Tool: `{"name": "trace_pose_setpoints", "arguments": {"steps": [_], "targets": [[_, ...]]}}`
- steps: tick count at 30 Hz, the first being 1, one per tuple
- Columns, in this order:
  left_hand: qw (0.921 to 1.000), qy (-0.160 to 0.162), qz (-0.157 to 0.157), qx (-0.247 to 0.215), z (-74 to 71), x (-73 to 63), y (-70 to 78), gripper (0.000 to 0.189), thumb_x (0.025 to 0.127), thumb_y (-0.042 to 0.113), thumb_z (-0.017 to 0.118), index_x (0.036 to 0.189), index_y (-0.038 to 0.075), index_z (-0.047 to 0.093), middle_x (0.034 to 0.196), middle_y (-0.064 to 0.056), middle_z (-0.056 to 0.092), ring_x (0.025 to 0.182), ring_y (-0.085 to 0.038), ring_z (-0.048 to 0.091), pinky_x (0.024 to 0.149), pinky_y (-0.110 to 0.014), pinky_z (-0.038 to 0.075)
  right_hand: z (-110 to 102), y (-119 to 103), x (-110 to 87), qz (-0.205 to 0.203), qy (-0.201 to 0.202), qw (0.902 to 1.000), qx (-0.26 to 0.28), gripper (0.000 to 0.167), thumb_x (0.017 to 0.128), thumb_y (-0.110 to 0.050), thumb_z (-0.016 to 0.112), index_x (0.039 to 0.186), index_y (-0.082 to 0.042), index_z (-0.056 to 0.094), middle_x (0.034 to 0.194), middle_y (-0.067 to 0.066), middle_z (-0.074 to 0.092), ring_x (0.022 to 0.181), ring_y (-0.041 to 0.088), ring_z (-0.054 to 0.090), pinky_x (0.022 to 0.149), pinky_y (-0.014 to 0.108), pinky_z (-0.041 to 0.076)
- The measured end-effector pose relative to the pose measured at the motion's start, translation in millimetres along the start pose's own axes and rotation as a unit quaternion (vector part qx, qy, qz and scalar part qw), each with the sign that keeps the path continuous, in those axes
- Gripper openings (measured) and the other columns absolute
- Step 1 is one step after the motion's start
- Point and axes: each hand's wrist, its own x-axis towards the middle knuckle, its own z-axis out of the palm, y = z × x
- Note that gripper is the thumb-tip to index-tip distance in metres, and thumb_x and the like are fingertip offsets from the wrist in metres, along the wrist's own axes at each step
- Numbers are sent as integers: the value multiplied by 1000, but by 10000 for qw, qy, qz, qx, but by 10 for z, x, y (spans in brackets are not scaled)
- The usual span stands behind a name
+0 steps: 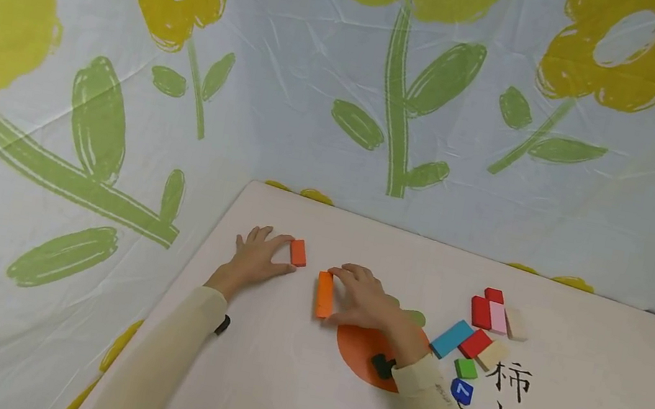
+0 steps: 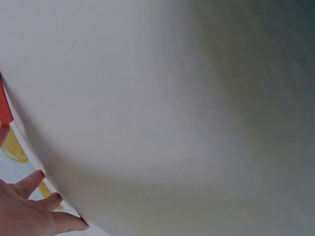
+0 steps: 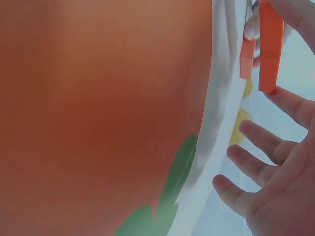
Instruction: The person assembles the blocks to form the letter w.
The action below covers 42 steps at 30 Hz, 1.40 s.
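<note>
Between its thumb and index finger my right hand (image 1: 364,300) pinches an orange rectangular block (image 1: 324,295) by its two ends. In the right wrist view that block (image 3: 271,46) is held off the tabletop, its other fingers spread. To the left, my left hand (image 1: 255,259) holds a shorter red-orange block (image 1: 298,253) between thumb and index finger, with the remaining fingers spread on the table. Only part of this block (image 2: 5,105) shows at the edge of the left wrist view. A gap separates the two blocks.
Right of my right forearm lie several blocks: a blue one (image 1: 451,339), red ones (image 1: 481,312), a pink one (image 1: 497,318), cream ones (image 1: 517,325), a green one (image 1: 466,368) and a dark blue piece (image 1: 461,391) marked 7. The pale tabletop (image 1: 263,383) meets flower-printed cloth (image 1: 316,122) behind.
</note>
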Motion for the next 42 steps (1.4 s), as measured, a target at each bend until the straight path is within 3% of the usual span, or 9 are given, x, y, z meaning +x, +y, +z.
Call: {"name": "trace_pose_setpoints", "arguments": {"steps": [17, 26, 30, 36, 42], "targets": [[9999, -101, 11, 89, -11, -15, 24, 77, 89, 61, 66, 151, 21, 45, 158, -24, 27, 143, -51, 18, 103, -80, 9, 98, -147, 330, 55, -492, 9983, -313, 93, 76, -51, 85, 151, -15, 43, 151, 18, 37, 140, 38, 29, 109, 61, 27], [9999, -100, 103, 72, -31, -27, 26, 78, 89, 62, 65, 151, 20, 45, 158, -25, 27, 143, -52, 17, 104, -80, 8, 153, -159, 394, -16, -604, 9957, -705, 92, 77, -55, 82, 151, -18, 43, 154, 18, 34, 141, 39, 26, 108, 63, 25], [9996, -259, 92, 7, -38, -16, -20, 81, 89, 66, 62, 154, 23, 40, 160, -23, 23, 145, -50, 14, 105, -79, 6, 172, -163, 400, -1, -586, 9955, -748, 92, 78, -55, 82, 152, -18, 41, 155, 17, 32, 142, 38, 24, 110, 62, 23], [9978, -384, -100, -532, -79, 24, -57, 66, 99, 61, 49, 156, 29, 37, 161, -21, 20, 146, -46, 11, 105, -78, 1, 192, -167, 385, -20, -435, 9970, -647, 88, 79, -52, 82, 147, -10, 46, 153, 17, 35, 142, 38, 27, 110, 61, 23], [9988, -336, -174, -309, -71, 55, -3, 57, 101, 55, 50, 152, 31, 43, 159, -23, 21, 146, -45, 13, 104, -79, 4, 203, -156, 402, -44, -343, 9978, -571, 82, 79, -52, 82, 144, -12, 51, 152, 18, 36, 141, 39, 28, 109, 63, 24]]}}
